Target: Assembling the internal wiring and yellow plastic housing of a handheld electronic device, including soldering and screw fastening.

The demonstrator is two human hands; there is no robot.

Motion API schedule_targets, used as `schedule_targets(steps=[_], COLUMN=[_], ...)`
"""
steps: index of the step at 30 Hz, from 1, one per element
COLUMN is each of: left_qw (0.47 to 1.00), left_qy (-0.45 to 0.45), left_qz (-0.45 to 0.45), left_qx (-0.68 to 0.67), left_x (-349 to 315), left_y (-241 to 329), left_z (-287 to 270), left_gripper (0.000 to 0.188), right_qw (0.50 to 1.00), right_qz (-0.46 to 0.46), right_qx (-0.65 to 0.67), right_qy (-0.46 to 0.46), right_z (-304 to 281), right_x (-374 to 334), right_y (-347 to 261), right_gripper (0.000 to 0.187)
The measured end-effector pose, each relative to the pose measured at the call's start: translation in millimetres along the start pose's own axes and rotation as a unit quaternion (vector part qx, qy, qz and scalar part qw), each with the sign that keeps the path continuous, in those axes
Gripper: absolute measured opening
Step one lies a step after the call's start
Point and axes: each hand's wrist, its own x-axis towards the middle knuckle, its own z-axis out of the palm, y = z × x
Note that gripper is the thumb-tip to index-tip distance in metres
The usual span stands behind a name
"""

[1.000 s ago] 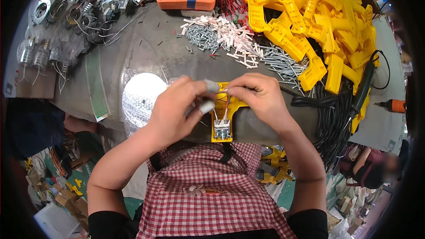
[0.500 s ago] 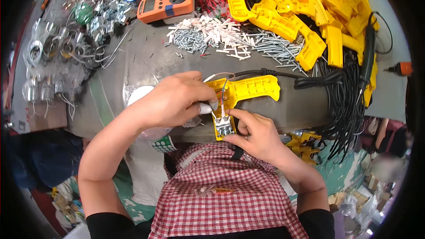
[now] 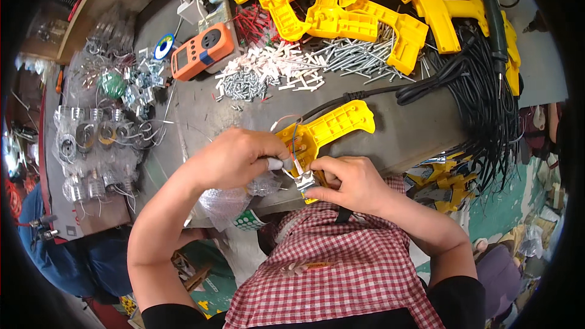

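Yellow shell (image 3: 329,129) now lies w/ handle toward the surface's right edge, near front edge. Both hands, left hand (image 3: 234,159) & right hand (image 3: 347,183), pinch the small metal part (image 3: 303,180) at its lower end; wires being seated, by the look.

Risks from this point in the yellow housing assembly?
1. The thin wires loop out of the yellow housing half where both hands, left hand and right hand, press; they may get pinched.
2. The housing overhangs the table edge; the small metal part could drop.
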Motion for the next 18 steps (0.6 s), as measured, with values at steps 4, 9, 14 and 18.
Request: schedule_targets(steps=[4,9,14,18], left_qw=[1.000,0.998,0.999,0.996], left_qy=[0.003,0.054,0.022,0.078], left_qz=[-0.010,-0.014,-0.022,-0.029], left_qx=[-0.029,-0.010,-0.020,0.028], left_x=[-7,-8,-2,-10], left_y=[8,5,10,24], left_z=[13,14,8,31], left_gripper=[0.031,0.030,0.029,0.027], right_qw=[1.000,1.000,0.998,0.999], right_qz=[-0.018,-0.022,-0.046,-0.039], right_qx=[-0.006,-0.011,0.010,-0.006], right_qy=[0.014,0.001,-0.029,-0.029], right_z=[3,2,-3,-2], right_x=[-1,0,-1,-1], right_y=[3,5,9,10], right_gripper=[0.039,0.043,0.049,0.052])
